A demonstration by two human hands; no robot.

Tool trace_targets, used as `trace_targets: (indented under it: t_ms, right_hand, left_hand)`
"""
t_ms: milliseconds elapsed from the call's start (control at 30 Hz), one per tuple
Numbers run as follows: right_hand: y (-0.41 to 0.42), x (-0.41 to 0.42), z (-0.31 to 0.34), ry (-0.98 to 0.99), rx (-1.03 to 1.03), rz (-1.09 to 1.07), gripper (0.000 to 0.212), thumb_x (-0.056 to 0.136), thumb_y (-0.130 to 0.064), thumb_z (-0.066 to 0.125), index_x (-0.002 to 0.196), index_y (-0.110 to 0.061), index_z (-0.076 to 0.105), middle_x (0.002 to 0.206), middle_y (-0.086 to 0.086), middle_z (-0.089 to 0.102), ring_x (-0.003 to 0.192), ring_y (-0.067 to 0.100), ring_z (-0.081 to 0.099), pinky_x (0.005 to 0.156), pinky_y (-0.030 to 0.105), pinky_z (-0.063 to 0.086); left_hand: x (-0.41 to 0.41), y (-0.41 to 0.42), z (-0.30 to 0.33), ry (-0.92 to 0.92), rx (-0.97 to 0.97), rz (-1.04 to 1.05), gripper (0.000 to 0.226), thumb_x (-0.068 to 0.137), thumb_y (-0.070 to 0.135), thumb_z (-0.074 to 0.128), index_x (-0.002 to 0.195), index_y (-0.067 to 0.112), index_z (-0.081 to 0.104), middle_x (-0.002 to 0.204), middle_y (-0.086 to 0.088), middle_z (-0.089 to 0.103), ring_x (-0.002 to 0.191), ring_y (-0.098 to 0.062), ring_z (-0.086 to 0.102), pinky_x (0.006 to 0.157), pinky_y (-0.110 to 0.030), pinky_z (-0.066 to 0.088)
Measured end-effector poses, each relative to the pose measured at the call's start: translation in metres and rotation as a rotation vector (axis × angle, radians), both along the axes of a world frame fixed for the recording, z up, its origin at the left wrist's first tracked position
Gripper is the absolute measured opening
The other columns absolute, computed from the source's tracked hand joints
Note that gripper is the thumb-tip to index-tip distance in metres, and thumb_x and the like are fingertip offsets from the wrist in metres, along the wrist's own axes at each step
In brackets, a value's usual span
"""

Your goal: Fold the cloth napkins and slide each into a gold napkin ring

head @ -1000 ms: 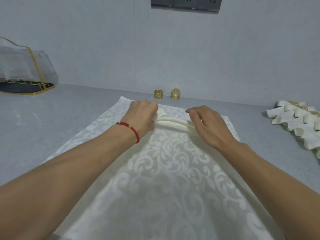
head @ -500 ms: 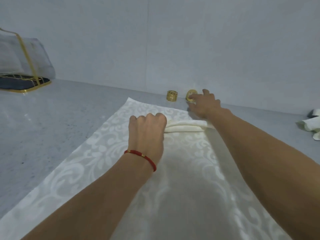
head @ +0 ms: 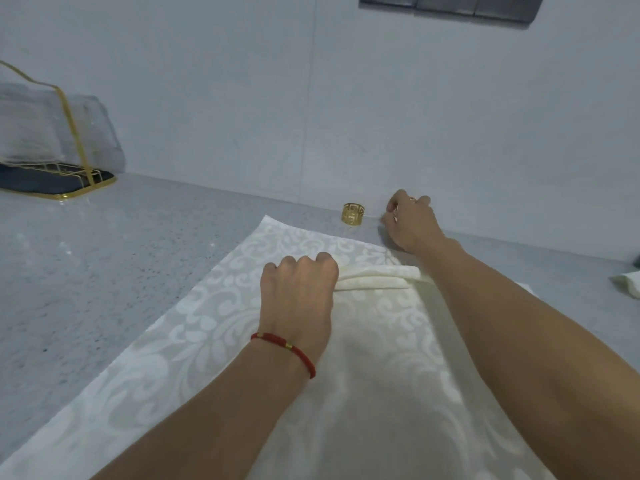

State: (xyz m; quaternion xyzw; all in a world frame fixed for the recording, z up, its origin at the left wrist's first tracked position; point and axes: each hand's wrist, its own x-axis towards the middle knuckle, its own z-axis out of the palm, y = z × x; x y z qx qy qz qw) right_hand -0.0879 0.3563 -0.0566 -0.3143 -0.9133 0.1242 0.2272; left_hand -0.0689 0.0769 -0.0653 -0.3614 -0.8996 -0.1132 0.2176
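A cream folded napkin (head: 375,278) lies as a narrow roll on a white patterned runner (head: 214,327). My left hand (head: 299,289), with a red bracelet at the wrist, grips the roll's left end, fingers curled over it. My right hand (head: 412,221) is stretched to the wall at the back, its fingers curled where the second gold ring stood; that ring is hidden by the hand. One gold napkin ring (head: 353,213) stands upright just left of my right hand, apart from it.
The grey counter (head: 104,265) runs back to a pale wall. A gold wire holder with a clear cover (head: 52,147) stands far left. The tip of a finished napkin (head: 628,284) shows at the right edge. A dark socket strip (head: 450,6) is on the wall.
My right hand left the napkin roll and reached back to the rings by the wall, now covering the right-hand one. My left hand stayed holding the roll's left end.
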Motion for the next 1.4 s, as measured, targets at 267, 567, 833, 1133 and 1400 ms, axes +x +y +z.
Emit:
trace_targets:
  t_ms: [267,567,833,1133,1400]
  right_hand:
    - [-0.04,0.154,0.031,0.383,-0.069,0.184,0.021,0.105,-0.023,0.053,0.121,-0.029,0.04,0.098,-0.002,0.062,0.079,0.018,0.06,0.068,0.028,0.045]
    - [-0.088,0.278,0.01,0.73,-0.768,0.045,0.019,0.093,-0.02,0.073,0.112,-0.019,0.074,0.109,0.013,0.074,0.09,0.024,0.072,0.082,0.036,0.055]
    - [-0.105,0.278,-0.001,0.691,-0.843,0.16,0.027,0.095,-0.014,0.071,0.12,-0.021,0.072,0.113,0.013,0.073,0.096,0.028,0.074,0.095,0.043,0.057]
    - [-0.125,0.29,0.015,0.366,-0.596,0.268,0.036,0.081,-0.023,0.086,0.112,-0.038,0.073,0.113,-0.01,0.072,0.098,0.018,0.072,0.086,0.042,0.061]
    - [-0.141,0.285,0.025,-0.028,0.046,0.177,0.048,0.076,-0.062,0.076,0.116,-0.047,0.056,0.106,-0.023,0.06,0.1,-0.007,0.034,0.1,0.023,0.026]
  left_hand:
    - [0.002,-0.009,0.007,0.075,0.114,-0.1,0.04,0.069,0.003,0.071,0.072,0.015,0.033,0.054,0.004,0.032,0.054,-0.02,0.032,0.055,-0.031,0.023]
    - [0.016,-0.021,0.022,0.14,0.239,-0.291,0.05,0.045,-0.006,0.082,0.057,0.013,0.038,0.043,-0.004,0.041,0.043,-0.021,0.028,0.048,-0.027,0.023]
    - [0.028,-0.018,0.022,0.161,0.321,-0.404,0.033,0.054,-0.007,0.08,0.061,0.007,0.051,0.049,-0.004,0.046,0.046,-0.026,0.043,0.048,-0.03,0.035]
    - [0.033,-0.018,0.02,0.158,0.331,-0.533,0.029,0.061,-0.005,0.08,0.066,0.008,0.054,0.058,0.0,0.05,0.054,-0.021,0.048,0.058,-0.025,0.031]
    - [0.05,-0.014,0.02,0.218,0.276,-0.658,0.03,0.059,-0.007,0.078,0.065,0.008,0.053,0.058,-0.001,0.05,0.054,-0.021,0.047,0.057,-0.026,0.035]
